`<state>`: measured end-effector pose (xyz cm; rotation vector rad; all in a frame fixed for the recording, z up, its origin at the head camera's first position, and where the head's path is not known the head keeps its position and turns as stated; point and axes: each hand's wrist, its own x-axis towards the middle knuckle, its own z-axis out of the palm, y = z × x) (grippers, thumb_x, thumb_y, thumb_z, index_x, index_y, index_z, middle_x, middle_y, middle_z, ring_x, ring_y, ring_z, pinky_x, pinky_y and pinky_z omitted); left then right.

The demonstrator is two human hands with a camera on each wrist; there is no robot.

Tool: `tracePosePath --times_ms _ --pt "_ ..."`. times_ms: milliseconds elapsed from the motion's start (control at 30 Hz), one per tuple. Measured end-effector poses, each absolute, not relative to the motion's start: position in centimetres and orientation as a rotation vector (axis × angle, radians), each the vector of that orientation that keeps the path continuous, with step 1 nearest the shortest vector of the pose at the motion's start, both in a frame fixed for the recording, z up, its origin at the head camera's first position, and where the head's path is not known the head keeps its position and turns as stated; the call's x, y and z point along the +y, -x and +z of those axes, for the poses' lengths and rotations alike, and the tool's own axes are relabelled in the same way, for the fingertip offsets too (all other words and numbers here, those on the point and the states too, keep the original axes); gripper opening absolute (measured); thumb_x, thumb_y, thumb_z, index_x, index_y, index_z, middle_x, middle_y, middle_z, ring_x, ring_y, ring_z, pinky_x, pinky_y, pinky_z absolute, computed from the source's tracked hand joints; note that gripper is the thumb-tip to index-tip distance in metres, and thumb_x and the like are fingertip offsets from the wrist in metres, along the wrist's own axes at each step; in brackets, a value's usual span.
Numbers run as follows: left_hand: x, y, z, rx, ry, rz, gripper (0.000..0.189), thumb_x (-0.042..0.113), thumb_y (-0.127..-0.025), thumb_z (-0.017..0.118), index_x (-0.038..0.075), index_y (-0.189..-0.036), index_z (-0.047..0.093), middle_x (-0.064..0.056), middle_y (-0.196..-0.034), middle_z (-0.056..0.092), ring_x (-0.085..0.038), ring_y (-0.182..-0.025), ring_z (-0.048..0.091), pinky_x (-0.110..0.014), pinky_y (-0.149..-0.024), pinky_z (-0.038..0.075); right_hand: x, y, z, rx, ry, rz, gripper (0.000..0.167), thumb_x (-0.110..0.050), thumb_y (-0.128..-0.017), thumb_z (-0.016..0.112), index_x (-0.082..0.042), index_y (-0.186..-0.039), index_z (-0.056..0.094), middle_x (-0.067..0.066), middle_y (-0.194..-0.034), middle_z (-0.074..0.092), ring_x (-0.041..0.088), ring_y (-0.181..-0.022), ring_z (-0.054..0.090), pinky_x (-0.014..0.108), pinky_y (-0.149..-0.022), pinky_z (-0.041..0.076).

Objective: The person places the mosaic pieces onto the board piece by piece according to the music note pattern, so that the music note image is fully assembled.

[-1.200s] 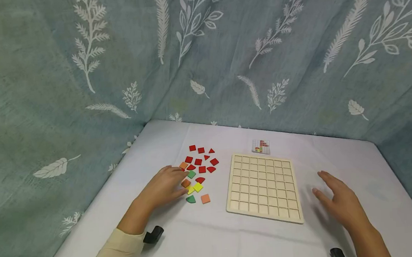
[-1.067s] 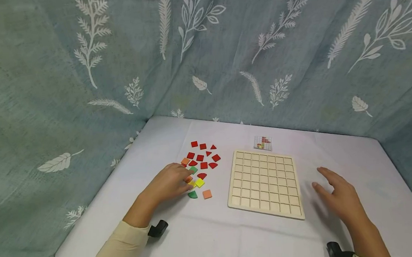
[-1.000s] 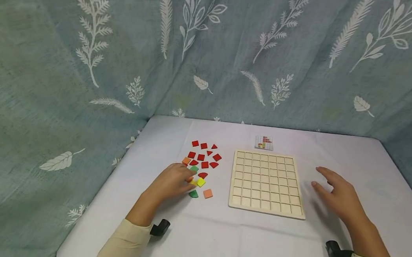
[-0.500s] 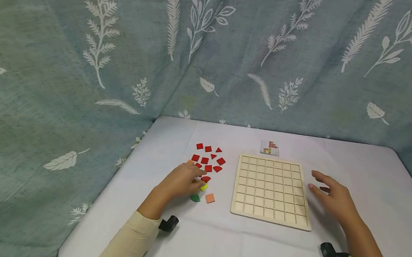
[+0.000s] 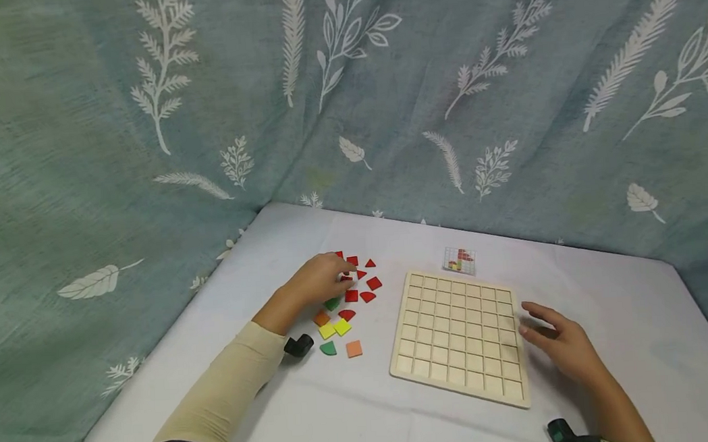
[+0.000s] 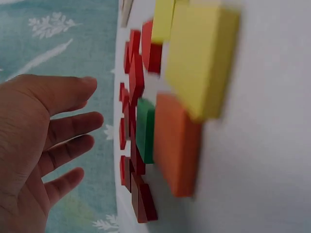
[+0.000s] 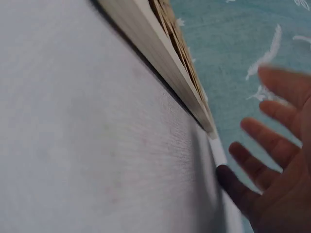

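Left hand was out over the left part of a scatter of red pieces, hiding some of them. Its fingers were loosely spread in the left wrist view, thumb apart from the rest; could not tell whether a fingertip touched a piece.

Around it, all on the white surface: one red triangle and another near it, just right of the fingertips; a tilted red square farther right; a curved red piece beside an upright-set red square. Nearer the wrist, a green piece was partly covered by the hand. Below that, an orange piece, a second curved red piece and two yellow squares sat close together. Nearest the person, a curved green piece and a pale orange square lay side by side, apart.

Right hand was just beside the right edge of the wooden grid board, fingers spread; the right wrist view showed a gap to the board. The board lay flat, right of the pieces.

Beyond the board's far edge, a small gridded card carried a coloured design. Leaf-patterned cloth hung behind.
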<state>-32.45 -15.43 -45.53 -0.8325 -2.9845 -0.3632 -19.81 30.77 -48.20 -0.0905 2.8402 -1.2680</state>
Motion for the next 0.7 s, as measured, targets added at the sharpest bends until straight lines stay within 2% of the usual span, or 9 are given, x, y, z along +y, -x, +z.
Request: tracePosePath --times_ms 200,400,533,700 --pt "-15.8 35.7 -45.8 -3.087 0.652 -0.445 0.036 0.029 -0.09 0.07 0.017 -0.124 0.069 -0.002 -0.117 0.065 -0.02 -0.105 0.057 -0.041 -0.093 0.048 31.6 20.7 -49.0 2.776 0.18 -1.242 0.084 -0.044 -0.082 0.076 -0.012 -0.15 0.039 0.021 -0.153 0.03 0.047 -0.139 0.023 0.065 -0.104 0.022" --pt "-16.1 37.8 -46.5 -3.064 0.549 -0.575 0.031 0.019 -0.09 0.071 0.013 -0.12 0.069 -0.005 -0.115 0.066 -0.023 -0.106 0.058 -0.043 -0.093 0.048 32.4 20.3 -49.8 2.771 0.257 -1.092 0.098 -0.051 -0.074 0.079 -0.016 -0.153 0.033 0.017 -0.156 0.025 0.046 -0.141 0.016 0.066 -0.106 0.015" --pt "-15.9 38.7 -47.2 -3.061 0.558 -0.643 0.03 0.017 -0.09 0.069 0.012 -0.12 0.069 -0.005 -0.112 0.066 -0.023 -0.103 0.058 -0.042 -0.092 0.048 32.9 19.8 -50.8 2.819 0.354 -0.964 0.097 -0.058 -0.073 0.076 -0.017 -0.151 0.036 0.011 -0.158 0.025 0.041 -0.144 0.011 0.069 -0.104 0.013" --pt "-15.7 39.4 -47.7 -3.076 0.577 -0.653 0.033 0.019 -0.089 0.07 0.01 -0.121 0.068 -0.006 -0.111 0.065 -0.024 -0.1 0.056 -0.044 -0.092 0.048 33.2 19.8 -51.2 2.895 0.439 -0.887 0.091 -0.063 -0.074 0.072 -0.016 -0.147 0.045 0.006 -0.156 0.031 0.037 -0.144 0.015 0.069 -0.103 0.017"
